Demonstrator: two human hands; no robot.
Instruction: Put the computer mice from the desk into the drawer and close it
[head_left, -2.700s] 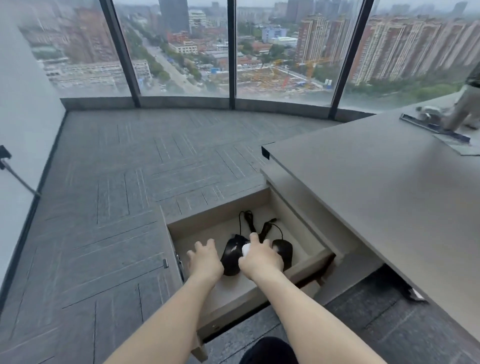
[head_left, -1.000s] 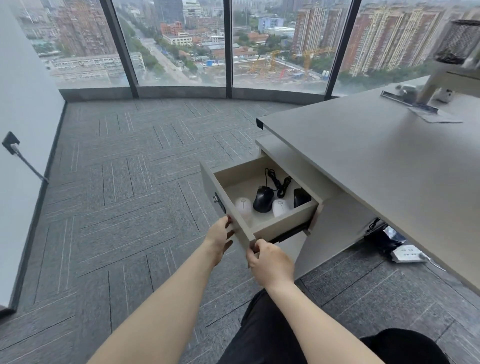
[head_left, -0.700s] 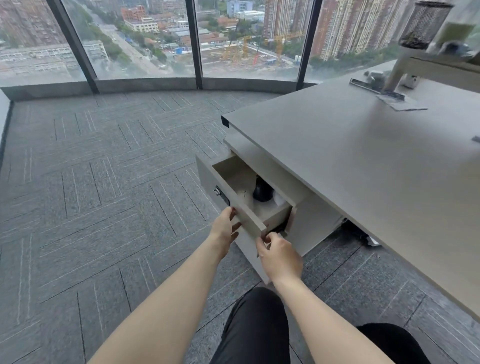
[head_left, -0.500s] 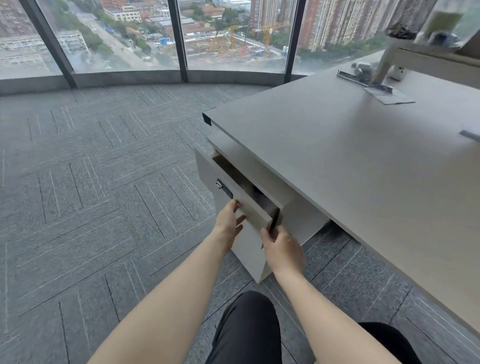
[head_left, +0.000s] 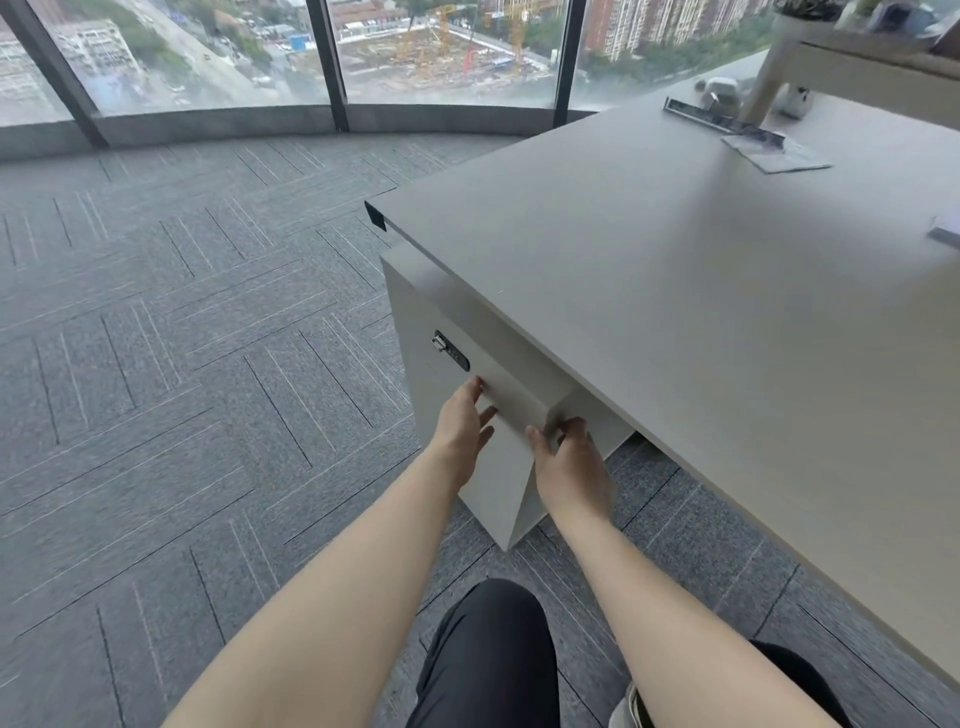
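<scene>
Desk top (head_left: 675, 291): matt pale-grey laminate, smooth, faint soft sheen nr the window side. Drawer front (head_left: 511, 400) & cabinet (head_left: 415, 306): same matt off-white board, plain, no grain. Lock (head_left: 451, 351): black glossy plastic w/ small shiny metal knob. Floor (head_left: 182, 364): grey carpet tiles, rough woven pile w/ thin pale & dark stripes. Window frames (head_left: 327, 57): dark matt metal. Trouser leg (head_left: 488, 654): black smooth cloth.

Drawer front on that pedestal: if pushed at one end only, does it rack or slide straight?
Probably slides straight: the drawer front looks like a stiff flat panel, flush with the cabinet now. Both the left hand and right hand press near its lower edge, which hints that even pressure helps. The smooth face may be slippery; no handle shows.
</scene>
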